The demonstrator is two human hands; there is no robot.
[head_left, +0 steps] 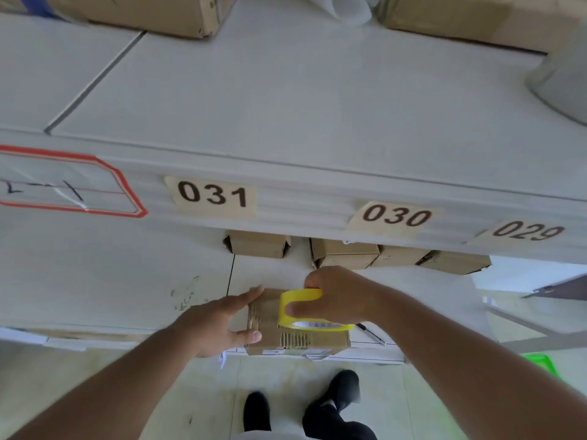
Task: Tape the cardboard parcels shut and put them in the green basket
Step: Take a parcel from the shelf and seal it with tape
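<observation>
So the cardboard parcel point(295, 325), a squat corrugated box, sits at the front edge of the white lower shelf point(127, 281), around 6 o'clock. Left hand point(219, 325) braces its side, fingers fairly straight. Right hand point(336, 300) grips a glossy yellow tape roll point(301, 309) on top. Green basket point(540, 363) peeks in at 4 o'clock.
</observation>
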